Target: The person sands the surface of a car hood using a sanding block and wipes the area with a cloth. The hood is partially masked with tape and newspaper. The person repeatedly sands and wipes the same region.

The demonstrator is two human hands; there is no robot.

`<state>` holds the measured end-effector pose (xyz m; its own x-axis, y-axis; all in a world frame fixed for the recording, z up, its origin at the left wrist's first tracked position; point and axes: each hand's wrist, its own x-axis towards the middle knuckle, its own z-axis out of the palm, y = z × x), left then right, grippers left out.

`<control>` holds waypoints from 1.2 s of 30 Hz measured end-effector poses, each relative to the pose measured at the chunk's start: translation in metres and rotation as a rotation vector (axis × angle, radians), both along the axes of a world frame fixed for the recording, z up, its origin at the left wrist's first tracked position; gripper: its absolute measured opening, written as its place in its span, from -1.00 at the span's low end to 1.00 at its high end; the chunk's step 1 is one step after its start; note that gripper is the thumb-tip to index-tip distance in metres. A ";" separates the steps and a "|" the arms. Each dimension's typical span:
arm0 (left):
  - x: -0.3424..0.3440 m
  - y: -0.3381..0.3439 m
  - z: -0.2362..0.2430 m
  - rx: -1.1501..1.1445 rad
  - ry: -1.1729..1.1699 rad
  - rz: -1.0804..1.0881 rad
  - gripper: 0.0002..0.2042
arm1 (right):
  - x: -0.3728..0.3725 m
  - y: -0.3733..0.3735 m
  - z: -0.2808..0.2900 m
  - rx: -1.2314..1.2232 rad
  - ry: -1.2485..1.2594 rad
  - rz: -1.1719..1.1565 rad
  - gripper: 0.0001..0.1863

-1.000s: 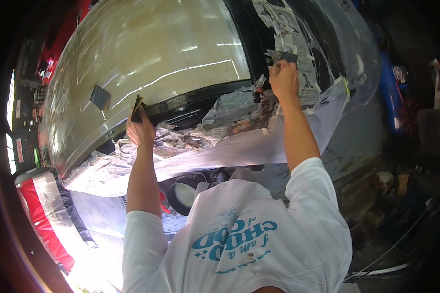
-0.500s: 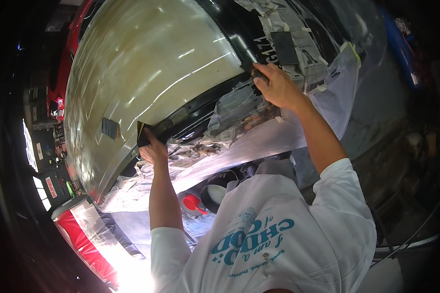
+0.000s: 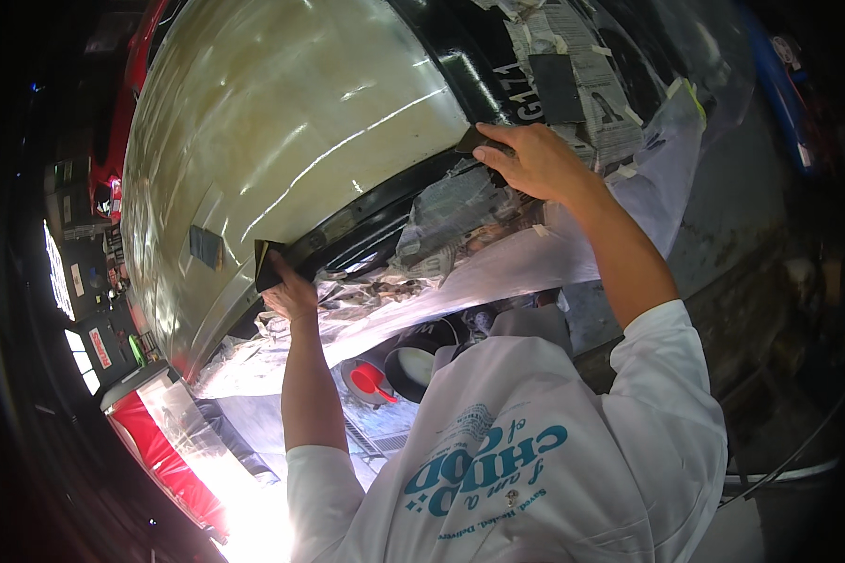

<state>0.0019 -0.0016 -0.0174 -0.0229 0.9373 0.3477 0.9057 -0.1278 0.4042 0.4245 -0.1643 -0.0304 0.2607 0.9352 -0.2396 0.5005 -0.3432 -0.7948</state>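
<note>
A large, glossy beige-gold car panel (image 3: 319, 103) curves out in front of me. My left hand (image 3: 293, 293) is closed round a folded dark sheet of sandpaper (image 3: 268, 266) at the panel's near left edge. Over at the panel's right corner, my right hand (image 3: 540, 161) pinches a small dark piece (image 3: 477, 142), seemingly sandpaper, between thumb and fingers. It touches the black trim (image 3: 460, 80) there. Another dark sandpaper piece (image 3: 207, 247) lies flat on the panel, left of my left hand.
Taped newspaper (image 3: 610, 113) and clear plastic sheeting (image 3: 516, 267) cover parts along the near and right sides. A dark sheet (image 3: 556, 89) rests on the newspaper. Below stand a bucket (image 3: 411, 371) and a red scoop (image 3: 371, 380). A red car (image 3: 141, 56) is at far left.
My right hand has shifted slightly left along the corner, and more of its dark piece shows past the fingertips. My left hand stays at the same edge. The view has moved a little.
</note>
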 end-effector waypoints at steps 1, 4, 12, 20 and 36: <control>-0.001 0.000 0.000 0.000 0.005 -0.009 -0.42 | 0.002 0.000 0.001 -0.003 0.016 0.002 -0.38; 0.002 0.000 0.001 0.009 0.013 -0.039 -0.43 | 0.008 0.003 0.001 -0.019 0.056 0.034 -0.39; 0.000 0.001 0.000 0.002 0.003 -0.033 -0.41 | 0.011 0.006 -0.003 0.040 0.024 0.063 -0.40; -0.005 0.005 -0.005 0.021 -0.040 -0.054 -0.46 | 0.009 0.008 -0.002 0.014 0.020 0.044 -0.41; -0.003 0.001 -0.002 -0.020 -0.082 -0.054 -0.50 | 0.011 0.009 -0.001 0.011 -0.045 0.060 -0.43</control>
<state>-0.0006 -0.0002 -0.0194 0.0005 0.9446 0.3282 0.8617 -0.1670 0.4792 0.4355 -0.1554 -0.0315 0.2147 0.9518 -0.2191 0.5548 -0.3035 -0.7746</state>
